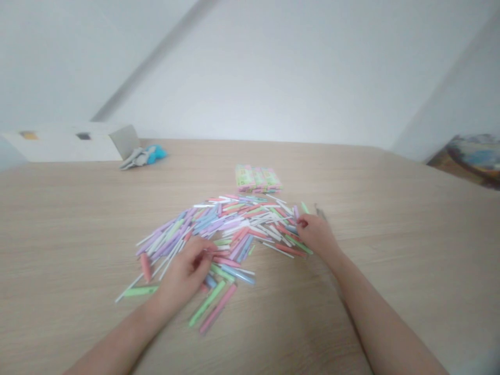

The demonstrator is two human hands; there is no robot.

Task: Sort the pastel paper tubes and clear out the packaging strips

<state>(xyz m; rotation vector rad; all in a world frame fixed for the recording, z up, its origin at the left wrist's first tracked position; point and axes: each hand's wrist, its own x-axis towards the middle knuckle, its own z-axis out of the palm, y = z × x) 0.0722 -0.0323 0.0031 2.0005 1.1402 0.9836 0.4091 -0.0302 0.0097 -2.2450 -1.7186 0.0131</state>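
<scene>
A wide loose pile of slim pastel tubes (pixel 211 221) and thin white sticks (pixel 266 229) lies in an arc on the table; their exact kind is not clear. Over the pile's left front, my left hand (pixel 191 268) has its fingers curled together, the tips close to pink and white pieces. At the right end, my right hand (pixel 317 233) is closed with thumb and fingers together, beside a short purple piece (pixel 296 212). Blur hides what either hand holds. Nearest me, a green tube (pixel 207 303) and a pink tube (pixel 219 308) lie side by side.
Behind the pile sit small pink-and-green packs (pixel 258 178). A white box (pixel 74 143) with cut-outs stands at the back left, a grey and blue crumpled item (pixel 144 156) next to it. A dark thin object (pixel 320 212) lies past my right hand. The wooden table (pixel 410 234) meets a white wall.
</scene>
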